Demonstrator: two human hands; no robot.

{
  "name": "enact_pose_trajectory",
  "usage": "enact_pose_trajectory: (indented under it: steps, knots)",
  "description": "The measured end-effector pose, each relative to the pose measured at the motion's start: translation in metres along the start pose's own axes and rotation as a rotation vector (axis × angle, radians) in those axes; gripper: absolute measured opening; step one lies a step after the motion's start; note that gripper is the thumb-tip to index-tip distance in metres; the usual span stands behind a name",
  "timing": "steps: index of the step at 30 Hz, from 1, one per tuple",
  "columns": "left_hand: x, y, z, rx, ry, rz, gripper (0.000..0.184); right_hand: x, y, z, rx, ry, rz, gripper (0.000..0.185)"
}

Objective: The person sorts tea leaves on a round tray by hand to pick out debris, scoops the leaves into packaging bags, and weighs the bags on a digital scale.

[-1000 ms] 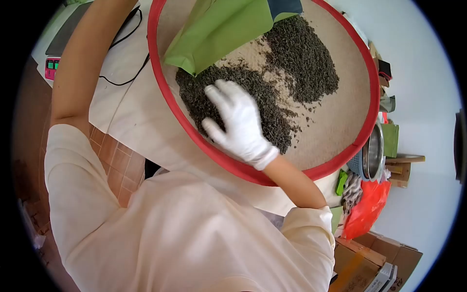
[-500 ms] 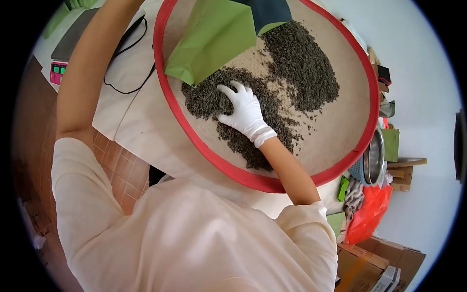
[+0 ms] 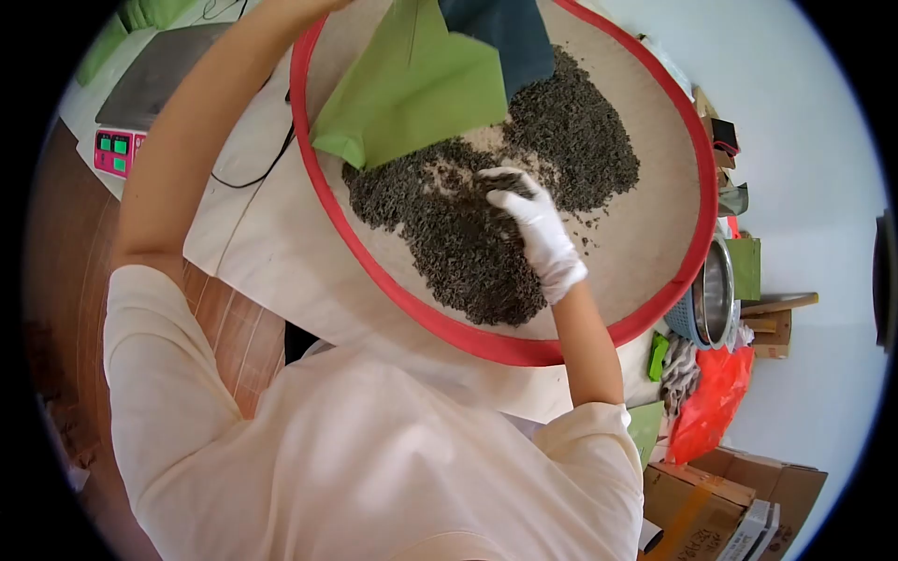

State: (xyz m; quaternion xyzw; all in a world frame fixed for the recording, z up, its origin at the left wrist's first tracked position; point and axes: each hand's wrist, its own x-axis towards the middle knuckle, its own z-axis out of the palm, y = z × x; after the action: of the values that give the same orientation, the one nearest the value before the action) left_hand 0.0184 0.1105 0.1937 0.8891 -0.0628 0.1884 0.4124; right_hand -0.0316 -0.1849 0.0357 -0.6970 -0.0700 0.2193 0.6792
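A white glove covers my right hand (image 3: 533, 215), whose fingers curl round a clump of dark dried leaves over the large round tray (image 3: 505, 351) with a red rim. Beneath and left of it lies one heap of dark leaves (image 3: 468, 252). Another heap (image 3: 580, 140) lies to the upper right. A green bag (image 3: 412, 93) with a dark blue-green part (image 3: 505, 37) hangs over the tray's upper left, its lower corner by the leaves. My left forearm reaches up to the top edge, where the hand is cut off.
A scale (image 3: 159, 79) with a pink display panel stands at the upper left, near a black cable (image 3: 267, 173). At the right are a metal bowl (image 3: 718, 290), a red plastic bag (image 3: 711, 402) and cardboard boxes (image 3: 687, 505).
My right hand has moved right across the leaves and closed round some of them. The near heap has spread toward the tray's front. The bag's dark part shows more, and my left forearm has shifted right.
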Motion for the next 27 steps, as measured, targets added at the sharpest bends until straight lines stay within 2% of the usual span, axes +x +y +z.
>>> enact_pose_trajectory:
  steps: [1, 3, 6, 9, 10, 12, 13, 14, 16, 17, 19, 20, 21, 23, 24, 26, 27]
  knots:
    - [0.000, 0.003, 0.004, 0.023, -0.038, -0.018, 0.032, -0.006, -0.022, -0.005, 0.007, 0.004, -0.022, 0.029]
    - [0.007, 0.001, 0.015, 0.050, -0.015, 0.073, 0.031, -0.016, -0.070, -0.010, 0.036, 0.043, -0.104, 0.029]
    - [0.012, 0.010, 0.028, 0.149, -0.079, 0.151, 0.031, -0.026, -0.137, -0.013, 0.021, 0.133, -0.310, 0.030]
    - [0.019, 0.024, 0.039, 0.211, -0.168, 0.162, 0.034, -0.022, -0.183, -0.009, -0.110, 0.128, -0.476, 0.029]
    - [0.021, 0.026, 0.047, 0.287, -0.158, 0.193, 0.034, -0.011, -0.192, -0.004, -0.133, 0.061, -0.442, 0.030]
    - [0.025, 0.020, 0.065, 0.237, -0.119, 0.267, 0.034, -0.001, -0.202, 0.009, -0.245, -0.027, -0.365, 0.034]
    - [0.029, 0.017, 0.070, 0.182, -0.081, 0.326, 0.034, 0.011, -0.196, 0.012, -0.241, -0.079, -0.303, 0.041]
    - [0.016, 0.047, 0.056, 0.216, -0.188, 0.141, 0.035, 0.026, -0.186, 0.009, -0.356, -0.101, -0.307, 0.047]
    - [0.016, 0.050, 0.059, 0.138, -0.159, 0.129, 0.034, 0.033, -0.178, 0.003, -0.563, -0.167, -0.298, 0.063]
    - [0.015, 0.049, 0.061, 0.057, -0.130, 0.113, 0.034, 0.029, -0.174, 0.000, -0.719, -0.077, -0.413, 0.061]
    - [0.024, 0.033, 0.070, 0.015, -0.095, 0.154, 0.035, 0.006, -0.182, -0.001, -0.698, -0.069, -0.484, 0.051]
    - [0.023, 0.034, 0.070, -0.046, -0.114, 0.107, 0.036, 0.001, -0.181, -0.004, -0.737, 0.022, -0.668, 0.038]
    - [0.023, 0.034, 0.072, -0.109, -0.133, 0.060, 0.037, -0.007, -0.179, -0.003, -0.701, 0.197, -0.839, 0.030]
    - [0.033, 0.028, 0.078, -0.190, -0.087, 0.011, 0.036, -0.038, -0.167, 0.016, -0.494, 0.514, -1.003, 0.022]
    - [0.044, 0.026, 0.081, -0.353, -0.060, -0.024, 0.035, -0.042, -0.149, 0.016, -0.635, 0.502, -1.150, 0.021]
    - [0.061, 0.020, 0.083, -0.675, 0.005, -0.086, 0.034, -0.044, -0.107, 0.021, -0.971, 0.402, -1.301, 0.023]
    - [0.064, 0.018, 0.082, -0.677, 0.018, -0.098, 0.034, -0.046, -0.086, 0.032, -1.167, 0.324, -1.294, 0.027]
